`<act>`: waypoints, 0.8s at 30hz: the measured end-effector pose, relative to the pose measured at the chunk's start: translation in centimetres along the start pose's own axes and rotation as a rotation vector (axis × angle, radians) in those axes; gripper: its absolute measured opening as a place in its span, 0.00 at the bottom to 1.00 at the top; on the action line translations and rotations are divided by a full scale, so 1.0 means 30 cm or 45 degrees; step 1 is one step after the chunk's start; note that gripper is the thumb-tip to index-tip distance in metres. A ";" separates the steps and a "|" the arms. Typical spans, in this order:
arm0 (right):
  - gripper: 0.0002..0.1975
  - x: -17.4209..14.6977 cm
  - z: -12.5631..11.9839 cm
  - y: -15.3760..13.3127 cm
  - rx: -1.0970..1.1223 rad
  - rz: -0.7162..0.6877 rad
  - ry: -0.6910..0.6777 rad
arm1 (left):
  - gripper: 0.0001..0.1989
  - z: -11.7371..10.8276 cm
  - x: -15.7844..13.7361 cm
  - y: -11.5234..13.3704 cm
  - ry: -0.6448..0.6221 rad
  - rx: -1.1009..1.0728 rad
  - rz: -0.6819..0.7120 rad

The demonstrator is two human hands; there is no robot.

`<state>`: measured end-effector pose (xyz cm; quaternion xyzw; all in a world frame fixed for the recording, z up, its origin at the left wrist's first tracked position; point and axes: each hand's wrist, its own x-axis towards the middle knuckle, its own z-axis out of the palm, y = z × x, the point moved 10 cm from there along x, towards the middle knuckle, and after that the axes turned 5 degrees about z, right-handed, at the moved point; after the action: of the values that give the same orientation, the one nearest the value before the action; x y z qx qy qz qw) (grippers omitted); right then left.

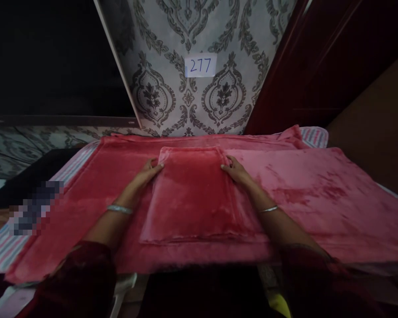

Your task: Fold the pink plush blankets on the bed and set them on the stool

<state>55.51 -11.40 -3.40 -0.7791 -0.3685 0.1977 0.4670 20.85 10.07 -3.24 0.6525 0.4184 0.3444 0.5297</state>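
Note:
A red plush blanket (192, 194) lies before me, with a folded rectangular section in the middle on top of its flat spread. My left hand (149, 171) is at the far left corner of this section, its thumb on top and its fingers curled at the edge. At the far right corner, my right hand (236, 170) pinches the opposite edge in the same way. The fingertips under the cloth are partly hidden. A paler pink stretch of plush (305, 190) with darker brushed patches spreads out to the right. The near edge of the folded section looks slightly uneven.
Striped cloth (11, 238) shows under the blanket at the left. A blurred-out dark object (36, 207) lies there. Behind stands patterned wallpaper (189, 101) with a paper marked 277 (200, 65). A dark screen (53, 57) is at left, dark red furniture (318, 66) at right.

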 end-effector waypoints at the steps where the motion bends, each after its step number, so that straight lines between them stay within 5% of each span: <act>1: 0.40 -0.037 0.002 0.001 -0.004 0.014 -0.007 | 0.36 0.001 -0.025 -0.007 0.003 0.061 0.010; 8: 0.35 -0.202 0.024 -0.071 -0.276 -0.026 0.138 | 0.34 0.026 -0.113 0.069 0.199 0.534 0.276; 13: 0.34 -0.245 -0.003 -0.074 -0.259 0.035 0.170 | 0.29 0.014 -0.155 0.080 0.184 0.418 0.173; 19: 0.43 -0.388 -0.020 0.010 0.069 0.024 -0.063 | 0.41 0.007 -0.354 0.008 -0.032 0.132 0.098; 24: 0.47 -0.512 -0.012 0.044 0.073 -0.101 -0.163 | 0.50 -0.002 -0.481 -0.009 -0.027 0.377 0.298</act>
<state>46.28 -23.64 -4.92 -0.7360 -0.4224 0.2390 0.4721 14.78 -3.01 -3.59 0.7712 0.3799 0.3315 0.3886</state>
